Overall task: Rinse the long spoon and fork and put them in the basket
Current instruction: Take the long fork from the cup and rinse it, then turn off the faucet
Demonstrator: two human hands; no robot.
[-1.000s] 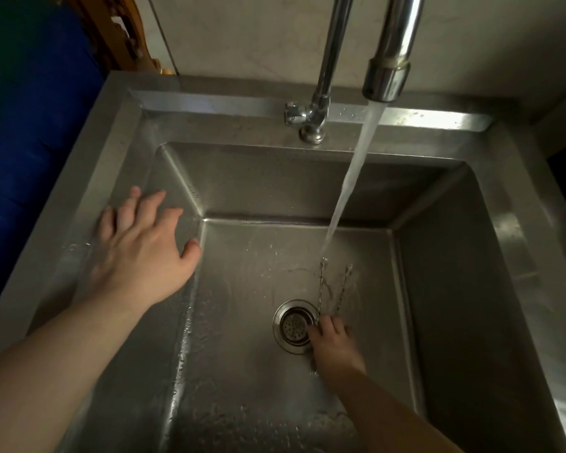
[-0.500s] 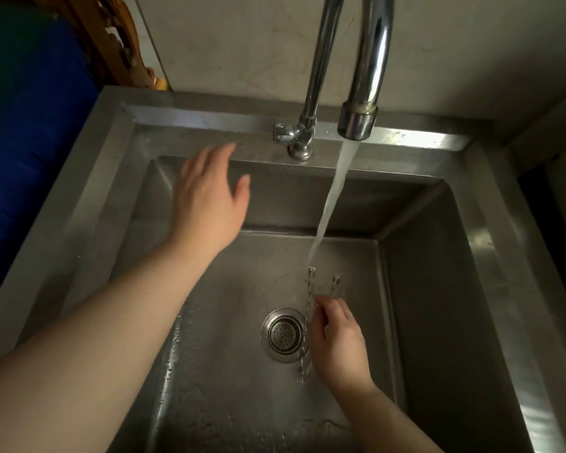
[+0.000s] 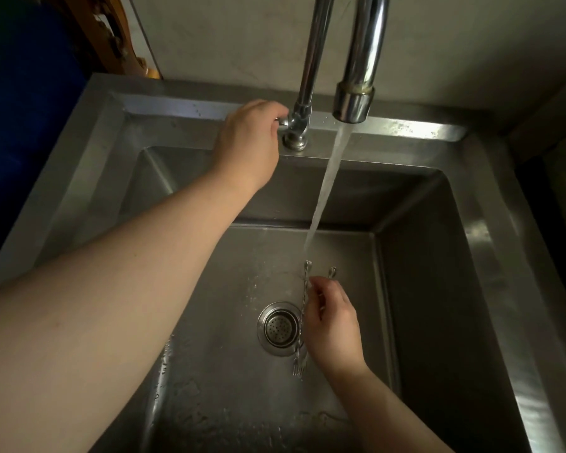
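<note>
Left hand: the left hand [image 3: 247,143] reaches to the back rim, fingers curled around the small metal tap handle [image 3: 283,121] at the foot of the tall chrome faucet [image 3: 356,76].
Right hand: the right hand [image 3: 332,325] is down in the basin, fingers pinched together on two thin utensils.
Fork: the long twisted-handle steel fork [image 3: 303,308] runs along the fingers, tines [image 3: 297,367] toward the near side, its top end under the water stream [image 3: 324,188].
Spoon: the second slim steel utensil [image 3: 332,272] shows only its tip past the fingers; I cannot tell its bowl.
Sink: the square stainless steel sink [image 3: 438,289] holds the round perforated drain strainer [image 3: 279,327], just left of the fork, and scattered droplets.
</note>
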